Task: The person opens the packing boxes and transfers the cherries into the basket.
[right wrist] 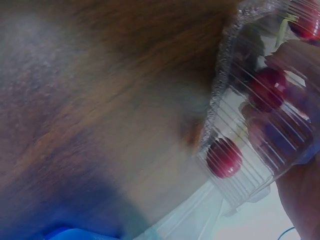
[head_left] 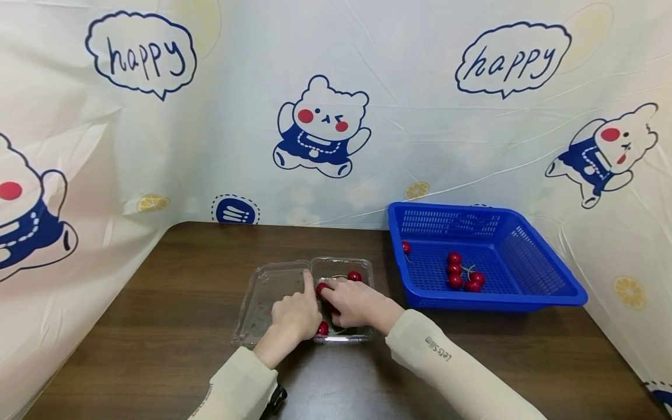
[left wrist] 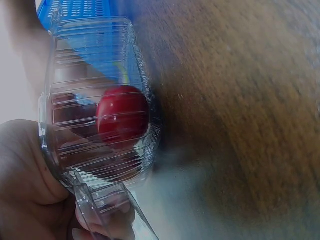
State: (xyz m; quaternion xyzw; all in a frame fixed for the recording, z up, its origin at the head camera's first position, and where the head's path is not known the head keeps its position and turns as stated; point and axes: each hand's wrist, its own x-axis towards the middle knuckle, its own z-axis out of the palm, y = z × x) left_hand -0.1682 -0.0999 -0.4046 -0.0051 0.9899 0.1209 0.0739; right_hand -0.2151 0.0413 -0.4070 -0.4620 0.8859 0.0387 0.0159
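A clear plastic clamshell box (head_left: 349, 338) lies unfolded on the table, its lid (head_left: 257, 303) to the left. My left hand (head_left: 295, 315) holds the box at the hinge edge, index finger stretched forward along it and other fingers curled. Inside the box, my right hand (head_left: 354, 300) has its fingers bent around a cherry (right wrist: 267, 90), seen through the ribbed wall. Another cherry (head_left: 354, 276) sits at the box's back right. One more cherry (head_left: 322, 328) lies in the near left corner, large in the left wrist view. The right hand hides part of the box floor.
A blue plastic basket (head_left: 488, 300) stands at the right of the wooden table (head_left: 199, 280). Several cherries (head_left: 455, 269) with green stems lie in it, and a single cherry (head_left: 406, 247) sits by its left wall. A printed cloth (head_left: 236, 146) hangs behind.
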